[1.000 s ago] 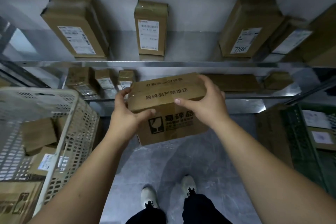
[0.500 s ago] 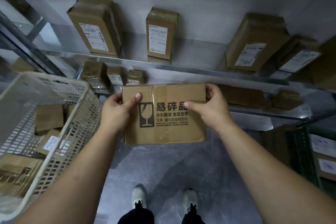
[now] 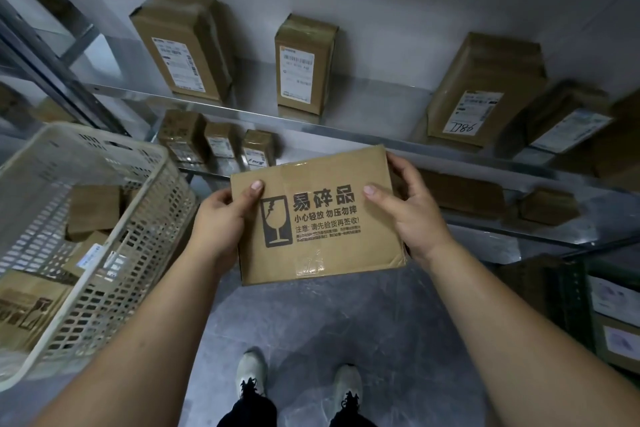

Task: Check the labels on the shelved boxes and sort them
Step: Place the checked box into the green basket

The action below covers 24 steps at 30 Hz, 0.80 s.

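So the main change over the last second: the box [image 3: 318,215] got turned. Before, it was tipped with a narrow side up toward the camera, and now its big printed face is flat toward the person, with the broken-glass fragile symbol and the Chinese warning text fully readable. The grip is the same idea as before. The left hand [image 3: 218,222] and right hand [image 3: 415,218] each clamp a side edge, thumbs lying on the front face and fingers wrapped behind. The box is up in the air over the floor [image 3: 311,322], just in front of the lower shelf, with the white basket [image 3: 104,149] off to the left and a green crate [image 3: 575,295] to the right. I'd say we're mid-check, since this face has print but no white shipping sticker like the shelved boxes [image 3: 304,62] on the upper shelf [image 3: 346,128] have. My guess is it needs another flip to find the real label before it can go into a bin. It's marked fragile, so no tossing.
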### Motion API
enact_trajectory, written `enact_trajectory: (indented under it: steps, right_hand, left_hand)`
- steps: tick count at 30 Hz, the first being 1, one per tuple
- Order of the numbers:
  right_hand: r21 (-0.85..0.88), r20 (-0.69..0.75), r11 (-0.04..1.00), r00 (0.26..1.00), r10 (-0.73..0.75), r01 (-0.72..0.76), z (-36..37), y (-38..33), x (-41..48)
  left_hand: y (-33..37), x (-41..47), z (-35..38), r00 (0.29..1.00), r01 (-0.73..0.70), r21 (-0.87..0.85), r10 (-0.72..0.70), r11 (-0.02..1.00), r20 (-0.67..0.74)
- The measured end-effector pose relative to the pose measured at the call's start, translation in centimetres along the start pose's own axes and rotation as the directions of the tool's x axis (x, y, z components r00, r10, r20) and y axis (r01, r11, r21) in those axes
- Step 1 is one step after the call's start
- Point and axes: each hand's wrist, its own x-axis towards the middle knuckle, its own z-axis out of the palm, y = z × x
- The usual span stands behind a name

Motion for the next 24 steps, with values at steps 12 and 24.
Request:
enact_trajectory:
  steps: [12, 24]
  right_hand:
    - [0.123, 0.094, 0.987, 0.991, 0.095, -0.106, -0.3, 0.3, -0.8]
    - [0.184, 0.012, 0.969, 0.986, 0.165, -0.164, -0.8, 2.3, -1.2]
  left_hand:
    - [0.5, -0.5, 0.7, 1.0, 0.021, 0.037, -0.022, 0.999, 0.006]
    - [3.3, -2.5, 0.8, 0.998, -0.065, -0.002, 0.065, 0.998, -0.017]
